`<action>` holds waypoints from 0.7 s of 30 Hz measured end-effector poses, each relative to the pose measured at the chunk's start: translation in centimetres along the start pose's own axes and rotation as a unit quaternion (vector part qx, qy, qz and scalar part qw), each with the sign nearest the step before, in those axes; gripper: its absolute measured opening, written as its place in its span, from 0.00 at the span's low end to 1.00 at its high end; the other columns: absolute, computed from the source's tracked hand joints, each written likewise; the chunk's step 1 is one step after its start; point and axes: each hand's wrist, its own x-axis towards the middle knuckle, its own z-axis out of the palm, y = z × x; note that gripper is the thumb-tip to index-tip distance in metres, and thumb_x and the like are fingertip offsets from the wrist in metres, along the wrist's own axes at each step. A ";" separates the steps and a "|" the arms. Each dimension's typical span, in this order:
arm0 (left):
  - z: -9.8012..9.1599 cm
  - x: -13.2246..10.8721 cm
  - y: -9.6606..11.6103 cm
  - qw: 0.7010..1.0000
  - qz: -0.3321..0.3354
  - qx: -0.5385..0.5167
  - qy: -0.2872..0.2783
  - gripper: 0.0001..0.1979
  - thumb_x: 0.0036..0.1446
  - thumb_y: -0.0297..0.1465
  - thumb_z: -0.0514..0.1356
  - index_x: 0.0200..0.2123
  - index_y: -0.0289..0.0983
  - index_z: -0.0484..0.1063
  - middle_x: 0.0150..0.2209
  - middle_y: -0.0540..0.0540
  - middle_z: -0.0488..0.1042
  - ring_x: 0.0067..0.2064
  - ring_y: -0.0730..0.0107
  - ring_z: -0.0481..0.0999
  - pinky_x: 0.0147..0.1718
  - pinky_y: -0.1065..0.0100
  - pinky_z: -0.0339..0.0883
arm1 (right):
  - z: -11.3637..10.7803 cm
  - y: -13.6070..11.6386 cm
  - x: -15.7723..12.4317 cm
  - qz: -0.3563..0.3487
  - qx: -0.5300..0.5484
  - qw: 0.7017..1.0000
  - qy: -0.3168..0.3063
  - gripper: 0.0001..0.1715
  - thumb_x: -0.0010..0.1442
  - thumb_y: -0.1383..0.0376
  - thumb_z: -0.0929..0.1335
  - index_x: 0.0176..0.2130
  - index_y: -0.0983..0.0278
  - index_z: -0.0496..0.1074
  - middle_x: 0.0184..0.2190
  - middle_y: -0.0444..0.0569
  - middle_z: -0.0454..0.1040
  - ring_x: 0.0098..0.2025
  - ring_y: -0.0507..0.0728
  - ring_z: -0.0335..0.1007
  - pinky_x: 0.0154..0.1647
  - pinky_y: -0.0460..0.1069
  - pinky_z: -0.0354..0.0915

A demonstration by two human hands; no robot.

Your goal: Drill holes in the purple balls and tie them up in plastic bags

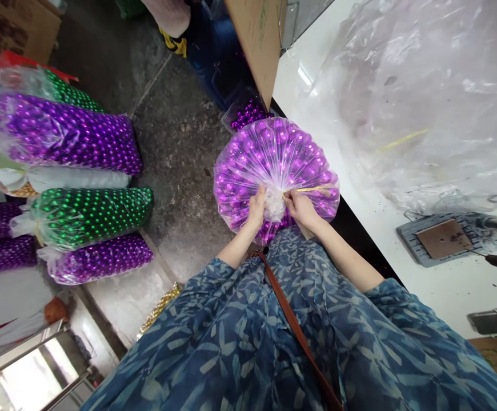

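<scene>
A large clear plastic bag (242, 165) full of shiny purple beads stands upright just in front of my body, its top gathered into a bunched neck. My left hand (256, 206) is closed on the left side of that neck, thumb pointing up. On the other side my right hand (300, 209) pinches a yellow tie (315, 188) close against the neck; a loose length of it trails right over the bag. The fingertips of both hands are partly hidden by the bunched plastic.
On the left floor stand filled bags of purple beads (72, 134) and green beads (94, 216). A white table (407, 291) at right bears clear plastic sheeting (437, 108) and a grey scale (441, 240). Another person's leg (216, 48) and a cardboard box (255, 40) are ahead.
</scene>
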 end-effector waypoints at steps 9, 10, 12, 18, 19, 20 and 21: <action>0.7 1.0 0.5 0.977 0.056 0.186 -0.085 0.21 0.45 0.17 0.67 0.41 0.39 0.68 0.39 0.50 0.72 0.42 0.65 0.72 0.47 0.65 0.65 | -0.7 0.3 -0.5 0.055 0.072 0.994 -0.065 0.29 0.68 0.46 0.66 0.42 0.72 0.71 0.31 0.45 0.68 0.34 0.43 0.61 0.44 0.42 0.66; 0.7 0.7 0.3 0.972 0.072 0.206 -0.081 0.19 0.46 0.16 0.65 0.39 0.39 0.66 0.38 0.49 0.72 0.42 0.65 0.72 0.47 0.65 0.65 | -0.8 0.2 -0.8 0.059 0.097 0.990 -0.083 0.30 0.69 0.46 0.66 0.42 0.72 0.71 0.29 0.44 0.66 0.32 0.42 0.58 0.40 0.41 0.64; 0.9 0.1 0.0 0.966 0.089 0.233 -0.069 0.17 0.47 0.16 0.63 0.35 0.40 0.63 0.35 0.51 0.70 0.39 0.66 0.71 0.43 0.66 0.64 | -0.9 -0.2 -1.4 0.070 0.151 0.979 -0.116 0.32 0.70 0.44 0.63 0.43 0.72 0.69 0.26 0.42 0.62 0.27 0.40 0.52 0.32 0.39 0.58; 1.7 -0.2 -0.1 0.961 0.124 0.241 -0.050 0.18 0.45 0.15 0.59 0.33 0.41 0.58 0.31 0.52 0.66 0.34 0.68 0.67 0.39 0.67 0.60 | -1.6 -2.2 -2.7 0.062 0.263 0.954 -0.129 0.38 0.68 0.36 0.60 0.38 0.71 0.65 0.20 0.38 0.52 0.22 0.39 0.44 0.25 0.38 0.51; 1.7 -0.1 -0.1 0.960 0.137 0.241 -0.046 0.17 0.45 0.16 0.59 0.33 0.41 0.58 0.31 0.52 0.66 0.35 0.67 0.67 0.39 0.66 0.60 | -1.8 -2.6 -2.6 0.053 0.272 0.953 -0.124 0.38 0.67 0.36 0.61 0.38 0.71 0.65 0.20 0.38 0.52 0.22 0.39 0.44 0.25 0.38 0.51; 1.7 0.0 0.0 0.959 0.148 0.239 -0.040 0.17 0.45 0.17 0.59 0.32 0.41 0.59 0.31 0.51 0.66 0.35 0.66 0.67 0.39 0.65 0.59 | -2.0 -3.1 -2.4 0.043 0.278 0.953 -0.117 0.38 0.66 0.36 0.63 0.37 0.70 0.65 0.20 0.38 0.53 0.22 0.39 0.44 0.25 0.38 0.50; 1.6 0.0 0.1 0.959 0.155 0.234 -0.036 0.16 0.46 0.17 0.59 0.32 0.41 0.59 0.31 0.51 0.66 0.36 0.65 0.67 0.40 0.65 0.60 | -2.2 -3.5 -2.1 0.032 0.281 0.953 -0.110 0.38 0.65 0.36 0.64 0.37 0.70 0.65 0.20 0.38 0.53 0.22 0.39 0.45 0.25 0.38 0.50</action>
